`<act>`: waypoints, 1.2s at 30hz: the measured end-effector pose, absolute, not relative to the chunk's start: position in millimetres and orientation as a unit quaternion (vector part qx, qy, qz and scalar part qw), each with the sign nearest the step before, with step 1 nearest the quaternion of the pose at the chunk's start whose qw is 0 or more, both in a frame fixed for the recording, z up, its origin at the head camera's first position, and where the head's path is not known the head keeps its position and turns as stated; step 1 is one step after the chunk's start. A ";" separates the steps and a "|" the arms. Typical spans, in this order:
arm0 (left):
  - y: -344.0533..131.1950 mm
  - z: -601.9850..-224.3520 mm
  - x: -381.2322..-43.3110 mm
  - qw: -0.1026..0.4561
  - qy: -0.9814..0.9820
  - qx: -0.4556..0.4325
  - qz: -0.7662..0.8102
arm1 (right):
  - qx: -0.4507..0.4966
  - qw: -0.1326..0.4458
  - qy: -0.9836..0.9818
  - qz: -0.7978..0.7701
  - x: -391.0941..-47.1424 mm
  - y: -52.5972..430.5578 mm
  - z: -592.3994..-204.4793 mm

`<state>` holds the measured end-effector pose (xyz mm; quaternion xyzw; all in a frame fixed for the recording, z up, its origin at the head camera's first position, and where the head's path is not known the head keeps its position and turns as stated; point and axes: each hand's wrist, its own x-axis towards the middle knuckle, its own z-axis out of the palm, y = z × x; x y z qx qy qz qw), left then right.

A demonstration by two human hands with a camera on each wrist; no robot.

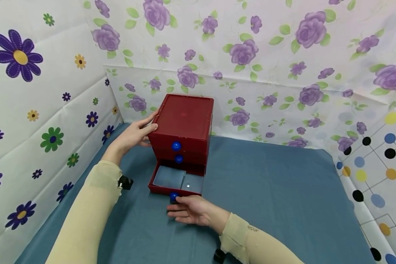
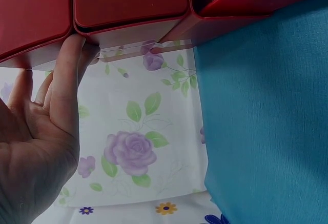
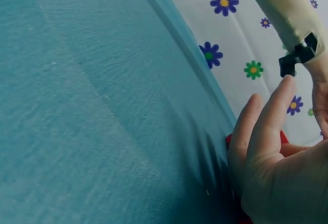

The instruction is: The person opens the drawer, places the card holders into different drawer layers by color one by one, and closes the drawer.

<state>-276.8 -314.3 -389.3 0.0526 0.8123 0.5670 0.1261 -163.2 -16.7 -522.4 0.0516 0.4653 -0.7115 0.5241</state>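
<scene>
A small dark red chest of drawers (image 1: 186,115) stands on the cloth in the head view. Its bottom drawer (image 1: 155,190) is pulled out; the two above are closed. Two flat blue-grey pieces lie in that drawer, the left one (image 1: 169,178) larger, the right one (image 1: 193,182) with a small shiny dot. My left hand (image 1: 132,135) rests against the chest's left side, its thumb at the top front edge. In front of the open drawer is my right hand (image 1: 196,211), fingers extended, the thumb tip right at the blue knob (image 1: 173,197).
Blue-green cloth (image 1: 270,190) covers the table. A flowered sheet (image 1: 267,73) hangs behind, with another patterned sheet (image 1: 29,121) along the left and a dotted one (image 1: 379,165) on the right. Two more blue knobs mark the upper drawers. Small black devices (image 1: 125,182) sit at my wrists.
</scene>
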 end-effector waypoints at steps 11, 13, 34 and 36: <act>-314.6 -391.9 -279.5 0.123 0.815 0.049 0.564 | 0.072 0.506 0.454 -0.729 -172.4 -23.4 -520.3; -314.2 -391.7 -280.0 0.124 0.814 0.048 0.566 | 0.076 0.502 0.450 -0.734 -174.5 -24.2 -520.3; -310.7 -390.1 -279.5 0.122 0.804 0.034 0.581 | 0.136 0.404 0.443 -0.789 -216.9 -38.4 -523.1; -311.3 -389.8 -279.5 0.123 0.804 0.035 0.580 | 0.136 0.399 0.446 -0.790 -219.8 -39.3 -523.4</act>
